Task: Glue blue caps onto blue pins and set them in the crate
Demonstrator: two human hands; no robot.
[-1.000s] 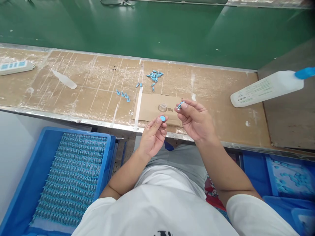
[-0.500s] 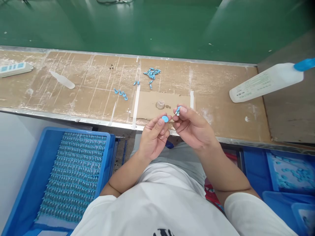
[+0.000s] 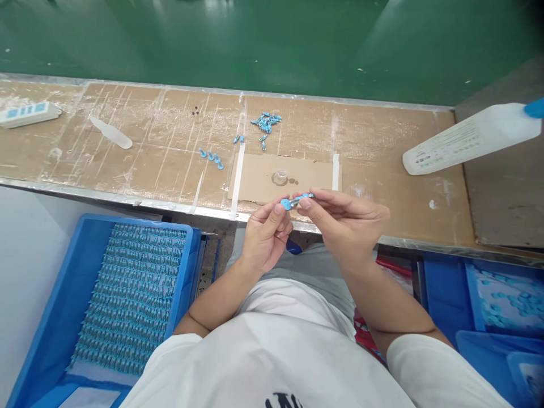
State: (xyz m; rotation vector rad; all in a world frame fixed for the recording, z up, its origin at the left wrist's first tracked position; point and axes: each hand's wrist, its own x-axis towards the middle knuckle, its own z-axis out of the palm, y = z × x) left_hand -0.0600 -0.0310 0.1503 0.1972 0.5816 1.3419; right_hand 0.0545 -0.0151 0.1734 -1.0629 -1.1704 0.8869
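Between the thumb and fingers of my left hand is a small round blue disc. My right hand pinches a small blue figurine-like piece, held level, its left end at the disc; whether they are joined I cannot tell. Both hands are above the table's front edge. Just beyond them, on a cardboard sheet, sits a small clear round dish beside dark wet-looking spots. Farther back lies a pile of similar blue pieces, and to the left several blue pieces on discs.
A translucent squeeze bottle lies at the left, with a white power strip beyond. On the right is a large white bottle. Below left, a blue crate holds rows of blue pieces; below right, a blue tray holds loose discs.
My right hand has turned and brought the blue piece left, from apart to the disc's edge. My left hand has stayed nearly still with the disc. The view has shifted slightly.
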